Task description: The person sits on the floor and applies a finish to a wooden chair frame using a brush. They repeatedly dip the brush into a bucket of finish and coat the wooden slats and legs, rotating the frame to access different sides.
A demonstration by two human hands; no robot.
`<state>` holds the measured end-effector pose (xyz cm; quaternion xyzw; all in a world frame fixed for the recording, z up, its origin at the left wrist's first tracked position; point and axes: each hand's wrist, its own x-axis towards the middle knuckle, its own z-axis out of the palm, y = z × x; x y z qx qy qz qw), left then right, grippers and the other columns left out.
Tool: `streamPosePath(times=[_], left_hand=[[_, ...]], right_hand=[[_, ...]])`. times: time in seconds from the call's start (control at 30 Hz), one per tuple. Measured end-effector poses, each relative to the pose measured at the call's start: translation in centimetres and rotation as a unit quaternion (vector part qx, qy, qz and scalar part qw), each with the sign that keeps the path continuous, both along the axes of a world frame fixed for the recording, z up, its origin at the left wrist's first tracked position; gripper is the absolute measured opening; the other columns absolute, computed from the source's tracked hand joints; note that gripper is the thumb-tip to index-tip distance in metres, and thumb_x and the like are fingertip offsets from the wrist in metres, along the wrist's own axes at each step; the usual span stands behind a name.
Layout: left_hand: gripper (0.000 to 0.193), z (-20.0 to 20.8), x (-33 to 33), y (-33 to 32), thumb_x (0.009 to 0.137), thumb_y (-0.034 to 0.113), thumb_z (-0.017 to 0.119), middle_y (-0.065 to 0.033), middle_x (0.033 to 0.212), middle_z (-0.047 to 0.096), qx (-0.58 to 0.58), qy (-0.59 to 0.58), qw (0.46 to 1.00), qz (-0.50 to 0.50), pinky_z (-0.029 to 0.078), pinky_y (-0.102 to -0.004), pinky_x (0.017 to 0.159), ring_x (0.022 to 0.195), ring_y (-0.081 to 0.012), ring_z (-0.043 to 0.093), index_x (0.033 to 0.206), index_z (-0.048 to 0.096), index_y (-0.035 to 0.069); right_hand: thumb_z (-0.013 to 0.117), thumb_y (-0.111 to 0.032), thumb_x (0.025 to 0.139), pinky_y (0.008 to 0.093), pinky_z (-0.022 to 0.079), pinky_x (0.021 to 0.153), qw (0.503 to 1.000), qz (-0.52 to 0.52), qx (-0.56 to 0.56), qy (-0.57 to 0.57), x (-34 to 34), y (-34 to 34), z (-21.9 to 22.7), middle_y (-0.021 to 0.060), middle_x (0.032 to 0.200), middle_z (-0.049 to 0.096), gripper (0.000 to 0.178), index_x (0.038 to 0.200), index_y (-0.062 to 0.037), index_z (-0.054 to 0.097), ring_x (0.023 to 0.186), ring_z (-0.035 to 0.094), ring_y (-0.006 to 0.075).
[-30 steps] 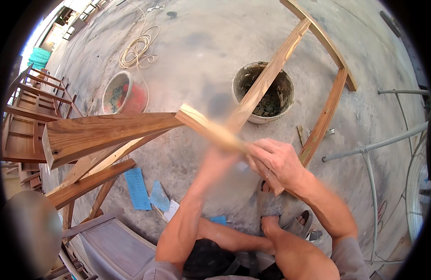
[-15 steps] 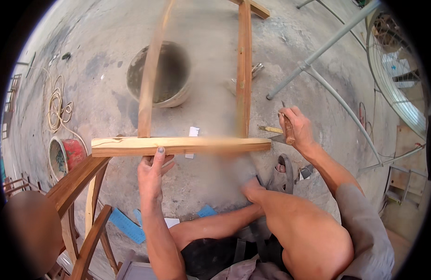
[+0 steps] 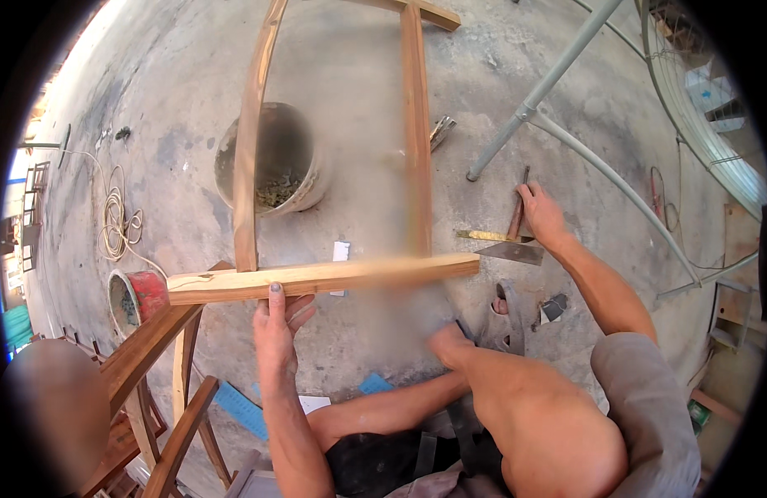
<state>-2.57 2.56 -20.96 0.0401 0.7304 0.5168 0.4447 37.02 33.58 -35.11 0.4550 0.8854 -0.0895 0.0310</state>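
Observation:
My left hand [image 3: 281, 336] grips the near rail [image 3: 317, 284] of a wooden frame, thumb on its front face and fingers partly behind it. Two long wooden legs [image 3: 245, 158] [image 3: 417, 124] run away from this rail to a far crosspiece [image 3: 440, 17]. To the right of the frame, my right hand [image 3: 543, 214] is low at the floor, fingers closed on a slim tool with a brown wooden handle [image 3: 515, 219] and a thin dark metal end, apparently a chisel. Beside it lie a flat pointed metal blade [image 3: 514, 252] and a yellow strip [image 3: 481, 236].
A large bucket [image 3: 304, 195] stands beneath the frame's left leg. More wooden framework [image 3: 155, 340] and a red bucket [image 3: 147, 292] are at left, near a coiled cord [image 3: 116, 220]. Metal tube legs [image 3: 558, 91] rise at right. A sandal [image 3: 512, 319] lies by my foot.
My right hand has lowered the wooden-handled tool to the floor beside the flat blade. My left hand keeps its hold on the rail, which has tilted slightly, its right end higher.

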Motion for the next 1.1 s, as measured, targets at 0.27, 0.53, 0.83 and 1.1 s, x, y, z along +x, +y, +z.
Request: streamPosePath(times=[0.27,0.53,0.83,1.1], left_hand=[[0.070,-0.8,0.6,0.0,0.104,0.053,0.055,-0.0223,0.125,0.061,-0.011,0.018,1.000,0.009,0.061,-0.0423,0.089,0.113,-0.0344,0.068,0.139,0.044,-0.006],[0.069,-0.8,1.1,0.2,0.105,0.051,0.053,-0.0257,0.125,0.063,-0.001,0.016,1.000,0.005,0.061,-0.0432,0.088,0.112,-0.0356,0.068,0.138,0.045,-0.008],[0.071,-0.9,0.6,0.1,0.106,0.052,0.050,-0.0261,0.125,0.062,0.013,0.018,1.000,-0.016,0.060,-0.0454,0.090,0.112,-0.0355,0.068,0.140,0.042,-0.010],[0.070,-2.6,0.1,-0.6,0.107,0.049,0.049,-0.0248,0.126,0.060,0.013,0.058,0.998,0.000,0.060,-0.0458,0.090,0.111,-0.0354,0.068,0.143,0.037,-0.010]], right_hand=[[0.061,-0.006,0.091,0.0464,0.054,0.076,0.992,-0.026,-0.051,0.116,2.0,-3.8,1.7,0.0134,0.107,0.061,0.025,0.116,-0.0088,0.060,0.091,0.064,0.0376],[0.070,-0.009,0.088,0.0437,0.054,0.082,0.992,0.072,-0.069,0.078,2.9,-7.0,1.8,0.0114,0.106,0.063,0.018,0.104,-0.0063,0.063,0.104,0.061,0.0336],[0.059,-0.001,0.091,0.0516,0.049,0.087,0.985,0.078,-0.142,0.053,1.4,-6.1,0.5,0.0223,0.103,0.060,0.019,0.109,-0.0006,0.056,0.104,0.057,0.0435],[0.054,0.007,0.093,0.0476,0.048,0.074,0.947,0.025,-0.132,0.291,-4.9,-6.6,8.3,0.0223,0.093,0.058,0.020,0.112,0.0007,0.056,0.085,0.060,0.0423]])
